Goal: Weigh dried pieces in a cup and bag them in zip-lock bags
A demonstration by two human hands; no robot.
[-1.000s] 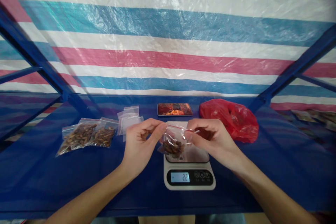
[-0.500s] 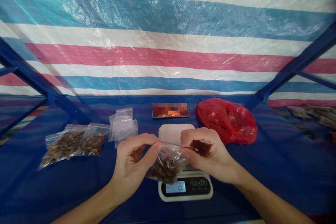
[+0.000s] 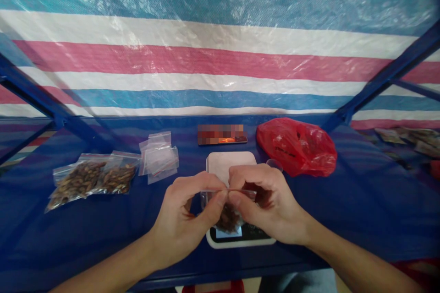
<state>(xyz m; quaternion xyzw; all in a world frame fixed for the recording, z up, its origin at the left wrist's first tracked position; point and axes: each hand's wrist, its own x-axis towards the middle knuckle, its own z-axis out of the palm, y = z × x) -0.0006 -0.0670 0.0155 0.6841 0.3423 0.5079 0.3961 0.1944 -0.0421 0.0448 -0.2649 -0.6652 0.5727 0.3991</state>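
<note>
Between my two hands hangs a small clear zip-lock bag (image 3: 228,220) with brown dried pieces in its lower part. My left hand (image 3: 192,208) pinches its top strip between thumb and forefinger. Right beside those fingertips, my right hand (image 3: 271,201) pinches the same strip, the thumbs nearly touching. Under the bag stands a white kitchen scale (image 3: 223,165); its lit display is partly covered by the bag and its buttons by my right hand.
To the left lie filled zip-lock bags (image 3: 79,181) of brown pieces and a stack of flat clear bags (image 3: 160,158). Behind the scale is a phone (image 3: 222,135) with a blurred screen. A red plastic bag (image 3: 295,146) sits at right. Blue metal posts (image 3: 364,94) flank the table.
My hands have come together along the bag's top strip, with the left moving right. The bag now covers more of the display. The view has tipped downward slightly.
</note>
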